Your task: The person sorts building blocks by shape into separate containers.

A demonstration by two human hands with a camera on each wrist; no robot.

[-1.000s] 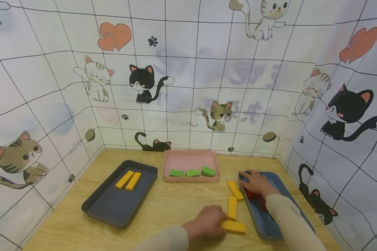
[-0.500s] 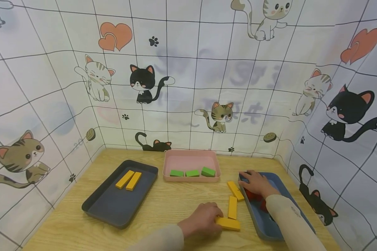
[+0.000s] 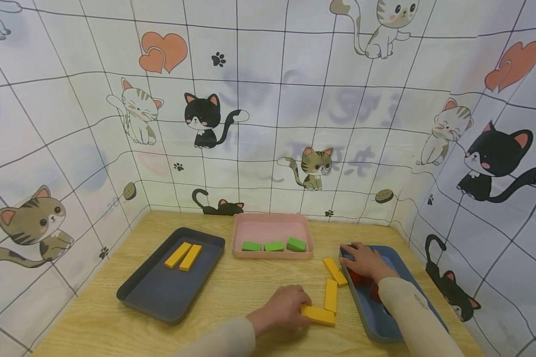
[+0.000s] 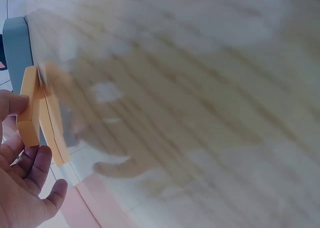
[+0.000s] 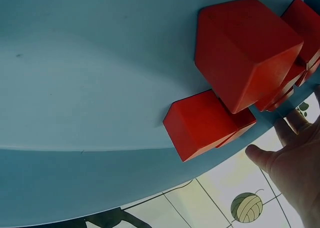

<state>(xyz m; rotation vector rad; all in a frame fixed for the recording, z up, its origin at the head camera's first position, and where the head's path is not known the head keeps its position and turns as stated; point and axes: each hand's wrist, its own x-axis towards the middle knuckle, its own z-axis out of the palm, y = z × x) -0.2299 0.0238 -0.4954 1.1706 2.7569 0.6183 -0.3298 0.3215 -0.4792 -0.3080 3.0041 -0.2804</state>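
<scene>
My left hand (image 3: 283, 310) pinches one end of a yellow rectangular block (image 3: 318, 315) between thumb and fingers, low over the table. In the left wrist view the same yellow block (image 4: 30, 108) sits between the thumb and fingertips. Just beyond it lie two more yellow blocks, one pointing away (image 3: 331, 295) and one slanted (image 3: 335, 271) beside the blue tray (image 3: 381, 322). Across that tray's left rim rests my right hand (image 3: 365, 261), fingers spread and holding nothing visible. Beneath it are red blocks (image 5: 245, 53), partly hidden from the head view by the hand and sleeve.
At left stands a dark grey tray (image 3: 154, 297) with two yellow blocks (image 3: 184, 256). A pink tray (image 3: 272, 225) at the back holds three green blocks (image 3: 274, 246). Cloth walls (image 3: 259, 124) printed with cats border the table (image 3: 232, 297).
My left hand has drawn the pinched yellow block leftward and slightly away from me, off its earlier spot by the blue tray. The right hand stays in place.
</scene>
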